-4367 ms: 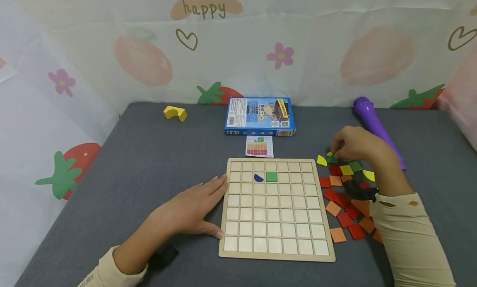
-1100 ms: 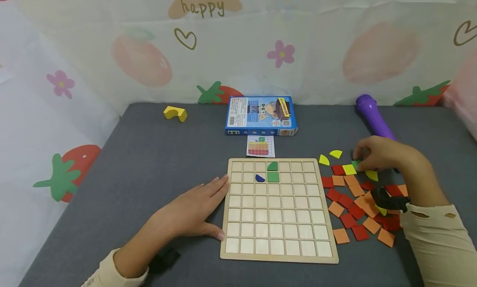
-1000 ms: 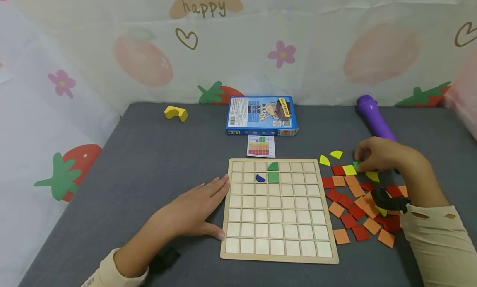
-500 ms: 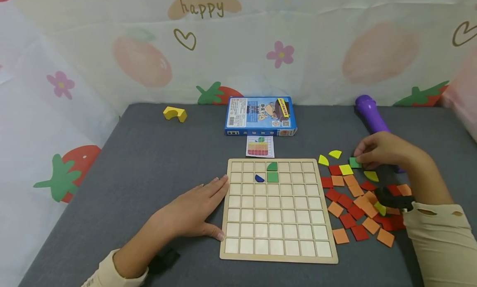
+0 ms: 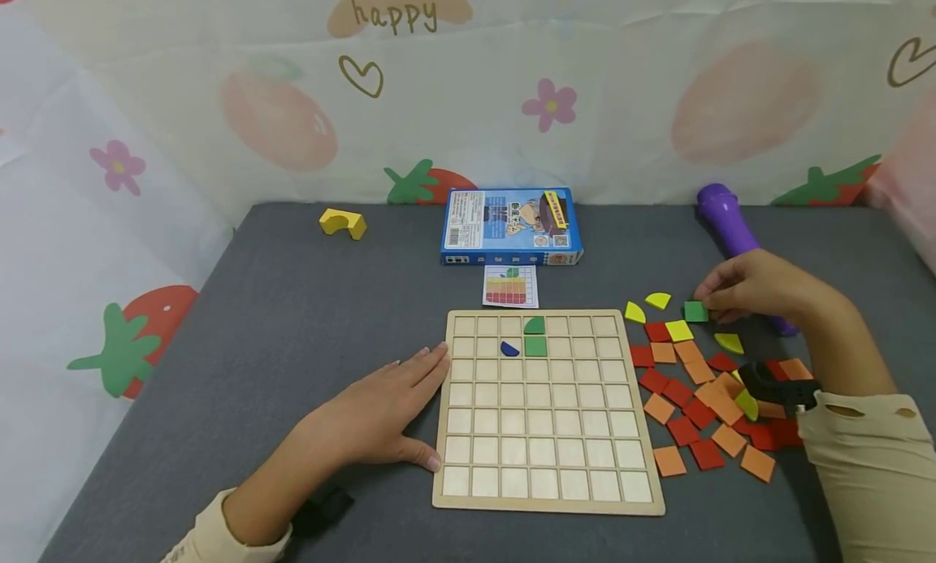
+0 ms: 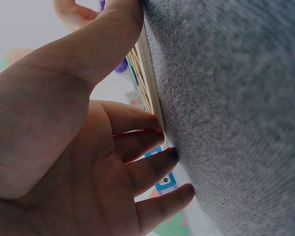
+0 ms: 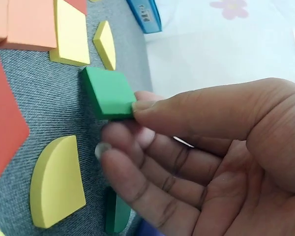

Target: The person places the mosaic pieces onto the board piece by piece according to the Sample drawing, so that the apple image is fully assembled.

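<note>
My right hand (image 5: 753, 287) pinches a green square tile (image 5: 695, 311) by its corner between thumb and fingers, above the right-hand heap of pieces. In the right wrist view the green tile (image 7: 110, 93) tilts over the grey cloth, near a yellow rounded piece (image 7: 59, 182) and a darker green piece (image 7: 119, 214). My left hand (image 5: 380, 409) lies flat with fingers spread, thumb and fingertips against the left edge of the wooden grid board (image 5: 552, 504). On the board are a green quarter-round piece (image 5: 535, 326), a green square (image 5: 535, 347) below it and a blue half-round piece (image 5: 509, 349).
Several red, orange and yellow tiles (image 5: 683, 431) lie scattered right of the board. A pattern card (image 5: 510, 287) sits behind it, against a blue box (image 5: 512, 228). A purple microphone-shaped object (image 5: 727, 222) lies partly behind the right hand; a yellow arch block (image 5: 343, 223) stands far left.
A green quarter-round piece has come onto the board's top row. My right hand has moved to the green square tile, gripped it and drawn it slightly back from the other pieces. My left hand stays put.
</note>
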Action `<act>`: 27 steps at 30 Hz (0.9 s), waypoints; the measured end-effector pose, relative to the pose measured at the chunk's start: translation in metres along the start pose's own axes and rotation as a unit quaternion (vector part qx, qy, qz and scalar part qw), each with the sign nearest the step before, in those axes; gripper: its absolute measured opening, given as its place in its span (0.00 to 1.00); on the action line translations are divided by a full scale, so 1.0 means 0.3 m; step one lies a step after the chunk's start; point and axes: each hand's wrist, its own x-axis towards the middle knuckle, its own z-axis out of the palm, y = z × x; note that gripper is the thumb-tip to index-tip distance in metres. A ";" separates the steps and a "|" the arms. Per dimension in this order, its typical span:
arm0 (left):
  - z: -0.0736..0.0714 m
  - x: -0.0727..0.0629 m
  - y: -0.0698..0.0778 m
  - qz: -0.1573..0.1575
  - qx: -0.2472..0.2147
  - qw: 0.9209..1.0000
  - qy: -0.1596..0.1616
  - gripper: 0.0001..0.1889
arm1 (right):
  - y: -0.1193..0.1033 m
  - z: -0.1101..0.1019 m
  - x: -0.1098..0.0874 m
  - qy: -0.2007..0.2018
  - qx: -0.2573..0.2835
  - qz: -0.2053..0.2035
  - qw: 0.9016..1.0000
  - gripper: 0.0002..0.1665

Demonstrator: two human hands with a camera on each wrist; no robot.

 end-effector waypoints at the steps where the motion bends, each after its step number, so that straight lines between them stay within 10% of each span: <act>1: 0.000 0.000 0.001 -0.001 0.000 1.000 0.000 0.60 | -0.003 -0.001 0.000 -0.003 0.000 0.000 1.000 0.13; 27: 0.000 0.002 0.004 -0.006 -0.001 1.000 -0.003 0.60 | -0.107 0.078 0.047 -0.041 0.054 -0.042 0.997 0.13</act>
